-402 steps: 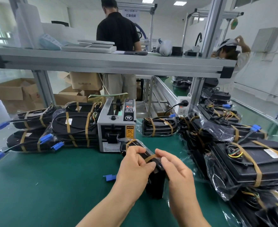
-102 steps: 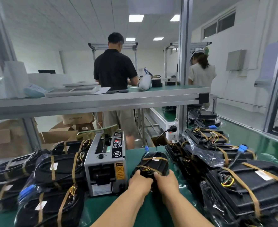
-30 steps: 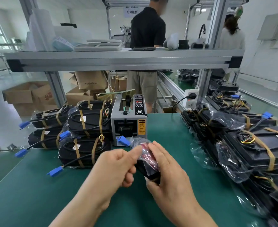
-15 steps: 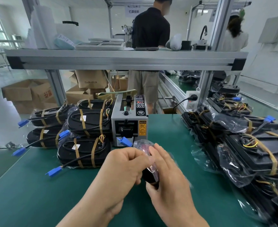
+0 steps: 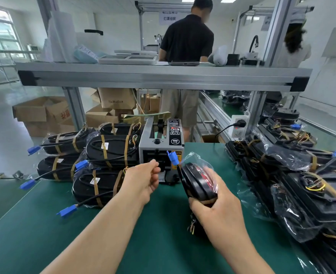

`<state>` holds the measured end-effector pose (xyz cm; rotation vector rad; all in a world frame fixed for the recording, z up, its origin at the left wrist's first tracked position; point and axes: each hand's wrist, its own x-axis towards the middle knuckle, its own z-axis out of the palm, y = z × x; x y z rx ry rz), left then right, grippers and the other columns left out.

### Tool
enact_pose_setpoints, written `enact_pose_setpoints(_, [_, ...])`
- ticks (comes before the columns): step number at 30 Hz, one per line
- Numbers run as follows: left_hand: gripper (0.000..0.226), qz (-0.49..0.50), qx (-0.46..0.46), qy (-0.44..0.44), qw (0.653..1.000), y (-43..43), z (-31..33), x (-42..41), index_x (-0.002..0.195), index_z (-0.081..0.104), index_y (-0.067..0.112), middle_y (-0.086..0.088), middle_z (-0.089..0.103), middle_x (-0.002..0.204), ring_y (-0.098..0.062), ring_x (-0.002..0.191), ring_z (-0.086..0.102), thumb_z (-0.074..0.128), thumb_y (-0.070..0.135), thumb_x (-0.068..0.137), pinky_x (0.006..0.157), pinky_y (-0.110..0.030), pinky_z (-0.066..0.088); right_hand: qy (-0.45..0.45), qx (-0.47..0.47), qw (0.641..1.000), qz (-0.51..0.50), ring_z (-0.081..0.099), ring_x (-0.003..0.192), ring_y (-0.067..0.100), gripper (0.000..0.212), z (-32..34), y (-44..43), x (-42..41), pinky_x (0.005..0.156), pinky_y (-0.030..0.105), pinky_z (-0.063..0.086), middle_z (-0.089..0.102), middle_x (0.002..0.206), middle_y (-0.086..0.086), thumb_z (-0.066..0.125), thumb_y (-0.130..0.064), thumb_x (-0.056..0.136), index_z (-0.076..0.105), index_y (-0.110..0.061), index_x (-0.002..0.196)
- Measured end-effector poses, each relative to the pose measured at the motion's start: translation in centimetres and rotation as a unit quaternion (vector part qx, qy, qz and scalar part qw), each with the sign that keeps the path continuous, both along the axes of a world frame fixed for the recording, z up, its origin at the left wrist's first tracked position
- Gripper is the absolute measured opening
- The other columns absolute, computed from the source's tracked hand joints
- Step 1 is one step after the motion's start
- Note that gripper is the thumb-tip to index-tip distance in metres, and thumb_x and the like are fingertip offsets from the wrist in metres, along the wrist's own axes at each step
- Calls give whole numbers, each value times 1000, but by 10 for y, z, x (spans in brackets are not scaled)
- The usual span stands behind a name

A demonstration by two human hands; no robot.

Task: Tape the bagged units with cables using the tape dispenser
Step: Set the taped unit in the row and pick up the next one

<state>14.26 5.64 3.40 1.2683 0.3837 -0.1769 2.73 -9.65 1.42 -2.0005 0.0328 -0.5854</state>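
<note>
**One hand on the unit, the other at the tape slot**

The right hand (image 5: 220, 206) closes fingers and thumb round the lower end of a black, oval bagged unit (image 5: 197, 180) with a red face, sheathed in crinkled clear plastic. It holds the unit on edge and tilted above the middle of the green-matted desk (image 5: 44, 224), just in front of the dispenser. A blue plastic connector (image 5: 173, 157) on the unit's cable stands over its top end. Held this way, I judge, body and cable are kept together so one strip can go round both.

The left hand (image 5: 143, 178) reaches to the outlet of the grey, box-shaped tape dispenser (image 5: 161, 143). Thumb and forefinger are drawn together at the slot mouth and the other fingers are curled. Whether a strip lies between them cannot be made out: the fingertips cover the slot and no tape shows.

The dispenser sits toward the desk's far edge, about midway along it, which seems to put it within reach of either hand. Just beside it, toward the left edge, lies a stack of black units bound with tan tape bands (image 5: 107, 149). Along the right edge spreads a heap of bagged black units (image 5: 311, 194), several also banded, cut off by the frame. Which of these still wait for tape is unclear. The held unit's lower end is hidden in the palm; a few wires show below the hand, too small to read.
</note>
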Motion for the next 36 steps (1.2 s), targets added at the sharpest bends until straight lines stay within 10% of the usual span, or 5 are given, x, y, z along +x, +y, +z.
enact_pose_setpoints(19, [26,155,-60,45,985,-21,-1,39,67,43,15,6,42,34,-4,30,37,60,4,84,34,-15,29,-9,39,999,29,56,101,-19,74,-8,-5,26,79,-5,36,59,106,-48,77,-8,74,49,-62,115])
enact_pose_setpoints(27, [26,-163,-29,-168,972,5,26,-43,64,64,18,2,51,62,-7,47,42,63,10,89,53,-20,39,-24,29,998,50,60,105,-11,87,-5,-9,25,82,0,39,64,109,-38,77,-3,75,46,-77,111])
enact_pose_setpoints(36, [22,-232,159,-220,934,-14,46,-37,66,68,18,5,48,51,-6,46,38,72,15,87,52,-17,37,-13,35,996,75,65,96,1,78,-7,-11,24,76,7,46,70,105,-23,73,-3,77,52,-67,116])
